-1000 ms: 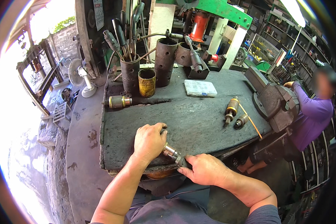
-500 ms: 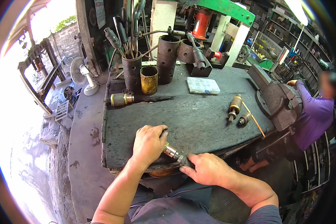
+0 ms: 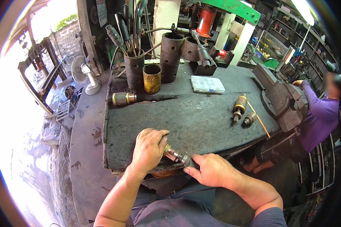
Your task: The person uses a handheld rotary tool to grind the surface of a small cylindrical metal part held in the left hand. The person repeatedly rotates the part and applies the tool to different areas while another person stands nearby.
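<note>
At the front edge of the dark workbench [image 3: 189,121], my left hand [image 3: 147,149] is wrapped over the upper-left end of a metal armature [image 3: 170,154], which has a brass-coloured band and a shiny shaft section. My right hand [image 3: 212,171] grips a dark fitting [image 3: 189,160] at its lower-right end; whether that is a separate piece, I cannot tell. Another armature [image 3: 240,106] lies to the right beside a small metal cylinder [image 3: 249,119] and a thin wooden stick [image 3: 262,124]. A further armature [image 3: 123,98] rests at the back left.
Metal tube holders [image 3: 134,72] with tools, a yellow can [image 3: 152,79], a clear compartment box [image 3: 207,84] and a red-and-green press [image 3: 204,20] line the back. A large vise [image 3: 286,108] is at the right, a co-worker [image 3: 322,113] beyond it. A fan [image 3: 81,75] stands left.
My hands keep their grip and have shifted slightly with the held armature. The bench and its objects appear a little further right and up in the picture as the view moves.
</note>
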{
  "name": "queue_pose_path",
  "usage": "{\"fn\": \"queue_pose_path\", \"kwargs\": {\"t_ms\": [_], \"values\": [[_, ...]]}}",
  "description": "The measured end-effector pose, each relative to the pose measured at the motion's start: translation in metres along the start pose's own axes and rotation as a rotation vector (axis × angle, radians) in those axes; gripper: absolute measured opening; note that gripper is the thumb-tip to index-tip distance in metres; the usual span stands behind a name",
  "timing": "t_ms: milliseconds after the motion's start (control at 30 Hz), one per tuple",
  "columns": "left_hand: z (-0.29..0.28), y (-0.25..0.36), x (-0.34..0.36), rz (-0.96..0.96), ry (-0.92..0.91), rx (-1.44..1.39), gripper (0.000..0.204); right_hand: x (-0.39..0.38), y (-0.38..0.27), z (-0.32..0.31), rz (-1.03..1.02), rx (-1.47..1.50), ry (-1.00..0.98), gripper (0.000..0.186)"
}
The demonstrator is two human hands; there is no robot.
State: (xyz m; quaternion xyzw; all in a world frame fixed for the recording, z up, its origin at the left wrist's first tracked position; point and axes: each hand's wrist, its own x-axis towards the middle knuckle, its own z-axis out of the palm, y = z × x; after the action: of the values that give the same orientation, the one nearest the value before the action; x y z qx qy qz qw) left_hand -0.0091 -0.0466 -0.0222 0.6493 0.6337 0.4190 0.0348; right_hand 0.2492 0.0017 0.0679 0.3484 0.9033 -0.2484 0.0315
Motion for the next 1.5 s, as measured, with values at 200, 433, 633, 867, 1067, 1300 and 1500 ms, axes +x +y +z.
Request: {"fn": "queue_pose_path", "kwargs": {"t_ms": [200,433,633,867,1067,1300,1500], "values": [[0.0,0.002,-0.001,-0.002,0.011,-0.009,0.021,0.003,0.001,-0.003,0.047,-0.005,0.015,0.055],[0.0,0.002,0.0,-0.013,-0.001,-0.003,0.021,-0.006,-0.001,-0.005,0.039,-0.013,-0.041,0.053],[0.001,0.002,0.0,-0.01,0.017,-0.002,0.019,-0.01,-0.004,-0.005,0.018,-0.009,-0.094,0.053],[0.001,0.002,-0.001,-0.012,0.02,-0.009,0.019,-0.012,-0.006,-0.003,0.033,-0.029,-0.12,0.054],[0.002,0.002,-0.001,-0.011,0.03,0.005,0.018,-0.015,-0.004,-0.003,0.038,-0.029,-0.016,0.055],[0.003,0.001,0.0,-0.004,0.031,-0.002,0.018,-0.017,-0.004,0.0,0.027,-0.049,0.041,0.054],[0.002,0.001,-0.001,-0.004,0.029,-0.006,0.019,-0.018,-0.004,0.001,0.052,-0.028,-0.003,0.053]]}}
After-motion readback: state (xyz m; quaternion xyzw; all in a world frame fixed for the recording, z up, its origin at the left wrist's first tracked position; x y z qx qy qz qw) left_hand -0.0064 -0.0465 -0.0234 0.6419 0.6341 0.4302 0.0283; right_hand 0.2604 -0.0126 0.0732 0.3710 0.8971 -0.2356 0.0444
